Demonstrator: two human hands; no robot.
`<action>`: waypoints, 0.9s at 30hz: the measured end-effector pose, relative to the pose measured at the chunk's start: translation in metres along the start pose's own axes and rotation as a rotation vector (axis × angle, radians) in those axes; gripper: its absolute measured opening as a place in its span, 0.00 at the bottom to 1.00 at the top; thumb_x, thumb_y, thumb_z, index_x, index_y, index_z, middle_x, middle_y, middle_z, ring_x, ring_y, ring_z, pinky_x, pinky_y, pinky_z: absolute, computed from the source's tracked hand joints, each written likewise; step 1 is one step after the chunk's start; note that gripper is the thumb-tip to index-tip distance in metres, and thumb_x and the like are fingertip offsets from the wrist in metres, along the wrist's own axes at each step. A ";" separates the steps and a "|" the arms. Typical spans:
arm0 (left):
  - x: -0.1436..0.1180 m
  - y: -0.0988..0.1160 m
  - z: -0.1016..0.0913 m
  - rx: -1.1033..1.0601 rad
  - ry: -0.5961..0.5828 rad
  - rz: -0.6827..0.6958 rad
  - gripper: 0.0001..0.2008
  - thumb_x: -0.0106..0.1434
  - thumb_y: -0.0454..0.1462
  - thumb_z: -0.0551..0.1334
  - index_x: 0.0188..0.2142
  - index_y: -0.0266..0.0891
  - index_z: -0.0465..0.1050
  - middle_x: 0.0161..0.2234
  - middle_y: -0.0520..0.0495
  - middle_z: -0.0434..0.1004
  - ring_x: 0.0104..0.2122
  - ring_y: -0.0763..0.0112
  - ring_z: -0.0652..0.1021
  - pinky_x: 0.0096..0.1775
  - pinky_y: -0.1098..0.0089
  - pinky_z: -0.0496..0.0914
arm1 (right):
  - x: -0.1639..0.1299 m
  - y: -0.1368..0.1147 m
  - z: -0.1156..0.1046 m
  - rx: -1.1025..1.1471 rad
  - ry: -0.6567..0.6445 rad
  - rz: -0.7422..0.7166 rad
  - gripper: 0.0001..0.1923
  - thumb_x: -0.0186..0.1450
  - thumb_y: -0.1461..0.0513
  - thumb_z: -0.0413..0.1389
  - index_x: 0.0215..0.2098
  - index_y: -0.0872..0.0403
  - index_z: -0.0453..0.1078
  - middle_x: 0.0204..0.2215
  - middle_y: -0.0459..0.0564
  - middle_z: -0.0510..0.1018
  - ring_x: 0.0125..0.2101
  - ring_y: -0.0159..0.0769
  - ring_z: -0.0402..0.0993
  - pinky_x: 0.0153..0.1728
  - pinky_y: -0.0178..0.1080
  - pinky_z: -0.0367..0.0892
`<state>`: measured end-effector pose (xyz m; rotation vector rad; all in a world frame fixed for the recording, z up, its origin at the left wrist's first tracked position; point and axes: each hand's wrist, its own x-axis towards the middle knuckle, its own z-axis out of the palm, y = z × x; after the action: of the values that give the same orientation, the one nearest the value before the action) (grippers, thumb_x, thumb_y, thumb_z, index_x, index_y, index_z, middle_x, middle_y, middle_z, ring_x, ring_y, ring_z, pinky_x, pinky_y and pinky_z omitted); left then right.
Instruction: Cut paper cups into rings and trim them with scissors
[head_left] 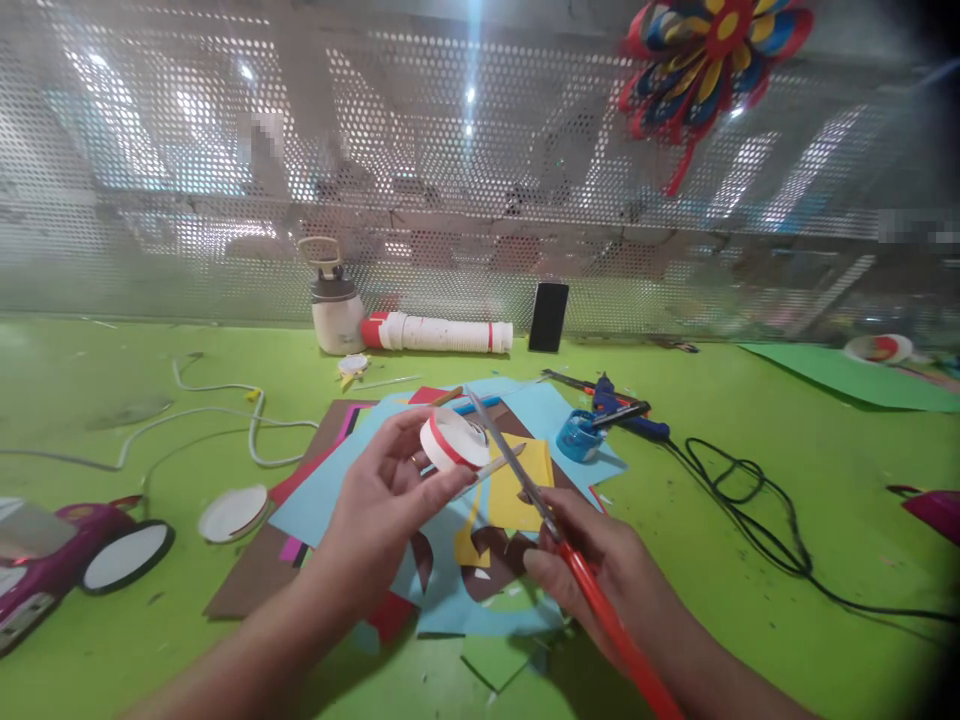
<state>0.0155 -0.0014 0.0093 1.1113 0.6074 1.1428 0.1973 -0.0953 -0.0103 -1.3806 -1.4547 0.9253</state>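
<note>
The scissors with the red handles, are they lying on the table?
No, the right hand holds the scissors up, blades open beside the tape roll.

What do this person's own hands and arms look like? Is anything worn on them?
Both forearms are bare, with no sleeves, gloves or watch in view. The left hand has a thin ring on one finger. The right hand shows no ring or other jewellery that can be made out.

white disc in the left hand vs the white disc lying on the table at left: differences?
The white disc with red trim is pinched upright in the left hand, above the paper; the flat white disc lies untouched on the green table. The held one shows a red band, while any trim on the flat one is too faint to tell. Both are round and white.
</note>
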 end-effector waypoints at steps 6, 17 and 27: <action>0.007 -0.002 -0.005 -0.109 -0.053 -0.129 0.12 0.65 0.43 0.67 0.42 0.37 0.77 0.40 0.44 0.82 0.41 0.66 0.80 0.45 0.68 0.76 | 0.004 0.001 -0.005 -0.041 0.059 -0.031 0.18 0.67 0.49 0.58 0.46 0.53 0.74 0.35 0.48 0.78 0.34 0.37 0.74 0.35 0.37 0.72; 0.009 -0.005 -0.007 -0.120 -0.014 -0.214 0.13 0.64 0.44 0.67 0.37 0.34 0.79 0.38 0.44 0.81 0.39 0.68 0.79 0.44 0.69 0.76 | 0.002 -0.001 -0.005 -0.037 0.033 -0.035 0.17 0.67 0.49 0.58 0.46 0.52 0.74 0.32 0.47 0.78 0.32 0.36 0.76 0.34 0.36 0.73; 0.010 -0.010 -0.010 0.091 0.035 -0.004 0.23 0.55 0.37 0.75 0.49 0.39 0.72 0.44 0.44 0.81 0.37 0.65 0.82 0.39 0.66 0.76 | 0.004 0.002 -0.008 -0.052 0.045 0.002 0.21 0.66 0.47 0.58 0.48 0.53 0.75 0.36 0.51 0.80 0.42 0.45 0.78 0.42 0.40 0.75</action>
<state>0.0146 0.0110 -0.0025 1.1689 0.6946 1.1426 0.2055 -0.0919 -0.0088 -1.4321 -1.4527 0.8570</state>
